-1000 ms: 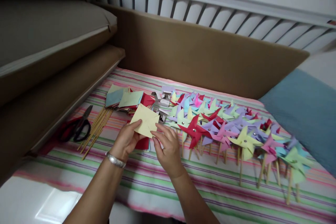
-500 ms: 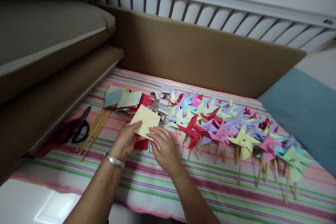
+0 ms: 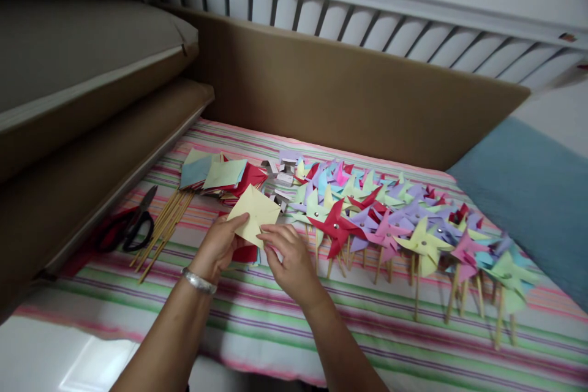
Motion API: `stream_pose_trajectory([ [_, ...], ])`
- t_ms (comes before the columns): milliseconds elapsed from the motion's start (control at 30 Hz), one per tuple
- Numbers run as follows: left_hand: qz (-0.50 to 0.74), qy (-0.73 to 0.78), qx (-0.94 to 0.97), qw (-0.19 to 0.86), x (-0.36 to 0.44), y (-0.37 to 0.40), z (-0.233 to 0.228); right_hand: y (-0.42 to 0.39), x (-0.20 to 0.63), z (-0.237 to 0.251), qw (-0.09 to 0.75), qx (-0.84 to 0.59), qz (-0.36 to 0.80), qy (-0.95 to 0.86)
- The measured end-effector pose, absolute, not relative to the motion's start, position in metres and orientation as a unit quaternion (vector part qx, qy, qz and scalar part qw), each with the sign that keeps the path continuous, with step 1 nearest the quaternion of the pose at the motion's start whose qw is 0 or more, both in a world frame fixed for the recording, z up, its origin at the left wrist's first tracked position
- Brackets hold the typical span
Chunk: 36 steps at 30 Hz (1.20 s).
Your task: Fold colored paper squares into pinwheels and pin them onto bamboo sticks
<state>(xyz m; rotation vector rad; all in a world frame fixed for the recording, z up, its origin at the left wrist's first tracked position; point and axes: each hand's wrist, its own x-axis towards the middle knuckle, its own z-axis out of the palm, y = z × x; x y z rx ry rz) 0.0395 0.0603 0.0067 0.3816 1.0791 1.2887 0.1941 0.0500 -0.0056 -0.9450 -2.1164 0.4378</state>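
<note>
yellow paper square (image 3: pixel 254 213) | pinched between left hand (image 3: pixel 219 246) and right hand (image 3: pixel 288 255), raised above striped cloth (image 3: pixel 257 312) | likely light, floppy, creases easily | best gripped by edges, corners

Over the last second the right hand (image 3: pixel 290 262) has slid leftward and a little up along the near edge of the yellow paper square (image 3: pixel 254 218); its fingertips (image 3: pixel 267 234), earlier spread beside the sheet's right corner, are now drawn together on the lower edge. The left hand (image 3: pixel 219 247) has barely shifted, its thumb still pressed on the sheet. The view itself has drifted slightly, so everything sits a touch lower-left.
</note>
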Motion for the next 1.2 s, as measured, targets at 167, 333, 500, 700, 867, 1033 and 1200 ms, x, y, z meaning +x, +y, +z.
stream_pose_trajectory([
  [167,0.566,0.472,0.174,0.653,0.039,0.06,0.006,0.051,0.193,-0.008,0.375,-0.36,0.162,-0.839],
  [333,0.553,0.493,0.186,0.645,0.041,0.059,0.007,0.052,0.193,-0.007,0.407,-0.374,0.177,-0.814],
  [500,0.547,0.484,0.23,0.643,0.047,0.06,0.001,0.054,0.193,-0.007,0.425,-0.415,0.242,-0.767],
  [700,0.525,0.473,0.269,0.654,0.055,0.059,-0.006,0.06,0.194,-0.017,0.461,-0.489,0.34,-0.658],
  [867,0.516,0.468,0.267,0.666,0.06,0.059,-0.004,0.063,0.195,-0.017,0.483,-0.506,0.409,-0.586],
  [1033,0.507,0.458,0.278,0.676,0.061,0.055,0.0,0.063,0.194,-0.012,0.474,-0.527,0.452,-0.541],
  [1200,0.497,0.45,0.325,0.667,0.063,0.052,0.004,0.064,0.194,-0.016,0.474,-0.545,0.44,-0.535],
])
